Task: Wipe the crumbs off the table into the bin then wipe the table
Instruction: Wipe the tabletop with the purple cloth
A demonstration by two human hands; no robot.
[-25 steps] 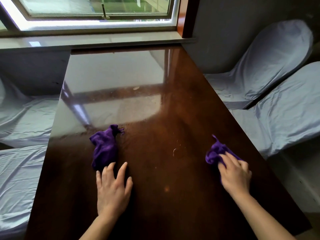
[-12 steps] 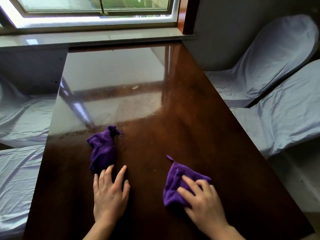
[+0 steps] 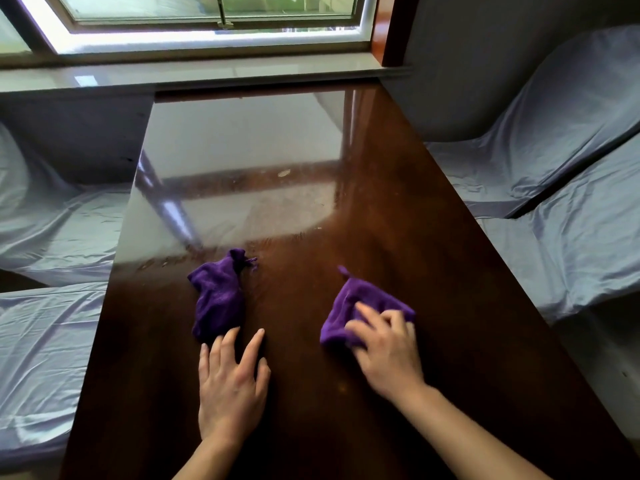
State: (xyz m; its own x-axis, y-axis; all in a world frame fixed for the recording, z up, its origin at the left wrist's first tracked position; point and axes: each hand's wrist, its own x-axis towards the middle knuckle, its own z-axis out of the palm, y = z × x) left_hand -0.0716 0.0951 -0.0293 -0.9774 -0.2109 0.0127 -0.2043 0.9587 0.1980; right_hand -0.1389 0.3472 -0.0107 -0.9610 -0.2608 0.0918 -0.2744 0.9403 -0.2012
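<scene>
A glossy dark brown table (image 3: 398,209) runs from me to the window. My right hand (image 3: 384,348) presses flat on a purple cloth (image 3: 349,306) spread on the table, fingers on its near right part. A second purple cloth (image 3: 218,296) lies bunched up to the left. My left hand (image 3: 232,386) rests flat on the wood with fingers apart, fingertips at that cloth's near edge. One pale crumb (image 3: 284,173) sits far up the table. No bin is in view.
Chairs draped in light blue covers stand on the right (image 3: 554,140) and the left (image 3: 45,216) of the table. A window sill (image 3: 194,72) closes off the far end. The table's right edge lies close beyond my right hand.
My right hand swept its cloth from the table's right side leftward toward the middle, then a little back to the right and farther from me. The left hand and bunched cloth stayed put.
</scene>
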